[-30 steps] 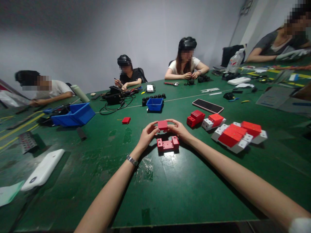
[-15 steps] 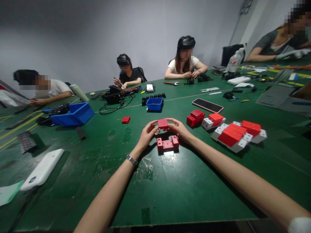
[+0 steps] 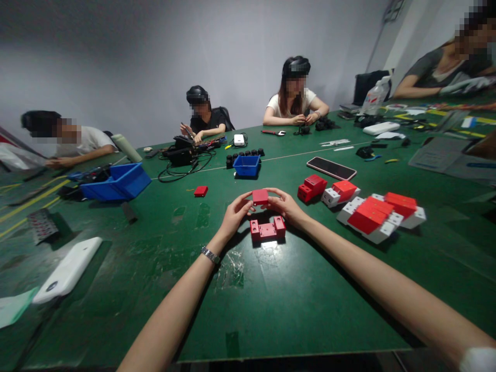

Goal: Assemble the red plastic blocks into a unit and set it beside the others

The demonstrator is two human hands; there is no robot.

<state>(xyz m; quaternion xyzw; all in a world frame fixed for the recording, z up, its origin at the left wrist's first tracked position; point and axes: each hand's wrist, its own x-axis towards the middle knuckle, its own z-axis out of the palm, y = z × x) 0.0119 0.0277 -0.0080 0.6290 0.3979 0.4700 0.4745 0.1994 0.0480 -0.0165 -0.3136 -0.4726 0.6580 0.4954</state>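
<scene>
Between my two hands is a small red plastic block, raised a little above the table. My left hand grips its left side with thumb and fingers. On its right side, the fingers of my right hand are closed against it. Just nearer to me, a red U-shaped plastic base with a raised, holed end on each side rests on the green table, touched by neither hand. The block's underside is hidden from view.
To the right stand a red module and several red-and-white modules, with a phone behind. Ahead are a small blue bin and a red piece. A larger blue bin and white power bank lie left. Several people sit around.
</scene>
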